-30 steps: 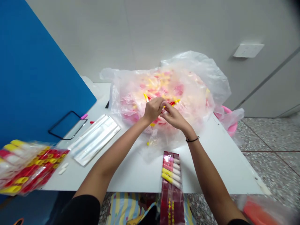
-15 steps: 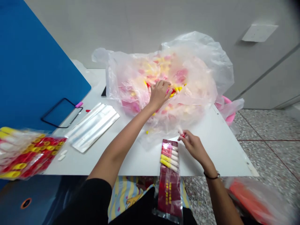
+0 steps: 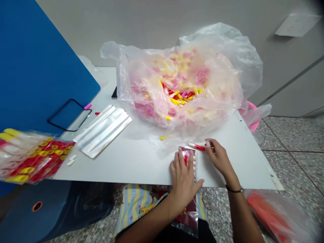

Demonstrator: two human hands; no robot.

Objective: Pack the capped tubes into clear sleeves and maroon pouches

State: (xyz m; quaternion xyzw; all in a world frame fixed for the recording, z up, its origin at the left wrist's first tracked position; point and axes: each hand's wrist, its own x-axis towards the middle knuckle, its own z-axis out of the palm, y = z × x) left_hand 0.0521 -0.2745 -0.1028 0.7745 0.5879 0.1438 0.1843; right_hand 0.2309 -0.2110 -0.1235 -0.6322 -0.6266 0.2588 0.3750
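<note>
My left hand lies with fingers spread over a dark red packet at the table's front edge. White ends of sticks show along the packet's right side; the rest is under the hand. My right hand has its fingers curled to the right of the packet, around something pale that I cannot make out. Just left of those fingertips a red-and-white stick rests on the table. Behind, a large translucent bag gapes open on many red, yellow and pink sticks.
A silvery flat pouch stack lies on the white table. Filled packets sit at the left edge, beside small white pieces and a black wire frame. Right of the table are a pink container and an orange-red bag.
My left hand has left the big bag's opening and come down onto the packet. A red-and-white stick now lies on the table near my right hand. The view has shifted slightly.
</note>
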